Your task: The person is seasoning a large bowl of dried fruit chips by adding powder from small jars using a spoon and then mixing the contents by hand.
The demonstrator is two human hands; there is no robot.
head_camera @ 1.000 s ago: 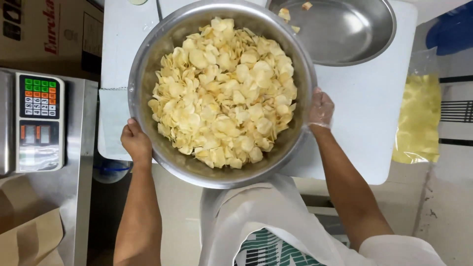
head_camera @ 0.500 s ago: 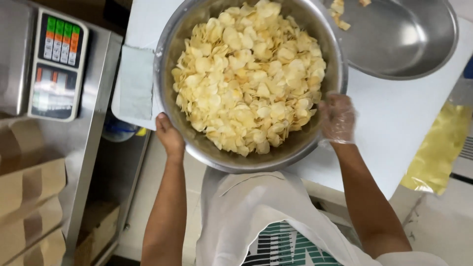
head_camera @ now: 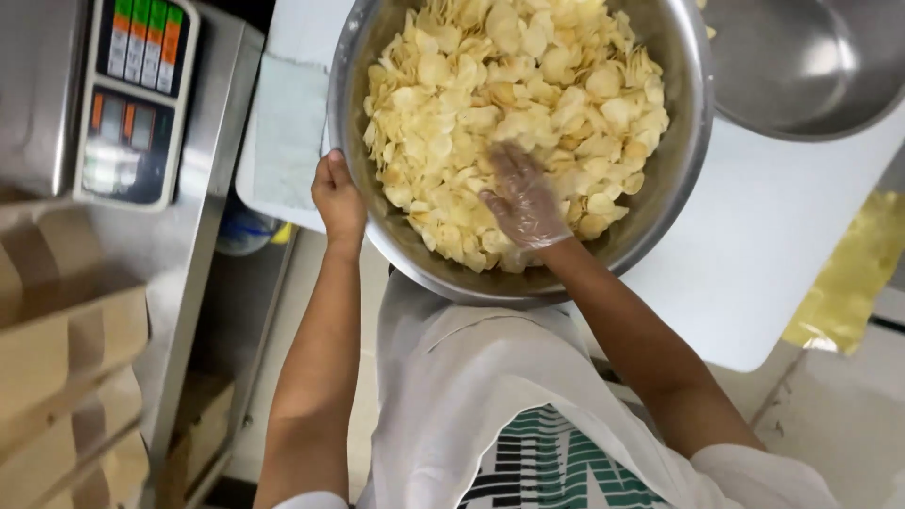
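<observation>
White tabletop (head_camera: 754, 254) carries the steel bowl (head_camera: 679, 179) of chips (head_camera: 509, 94) (scale (head_camera: 132, 99) alongside); left hand (head_camera: 337, 200) grasps the rim, gloved right hand (head_camera: 521, 200) lies released on chips

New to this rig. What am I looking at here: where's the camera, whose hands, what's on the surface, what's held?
There is no machine: a person works with two hands, and the one camera sits on their head, looking straight down. That is why you see forearms and a white shirt at the bottom.

The left hand is bare and grips the rim of a large steel bowl heaped with pale chips. The right hand, in a thin clear glove, lies on the chips inside the bowl.

The bowl rests on a white table. A second steel bowl sits at the upper right. To the left, a digital scale sits on a metal counter, with cardboard boxes below.
</observation>
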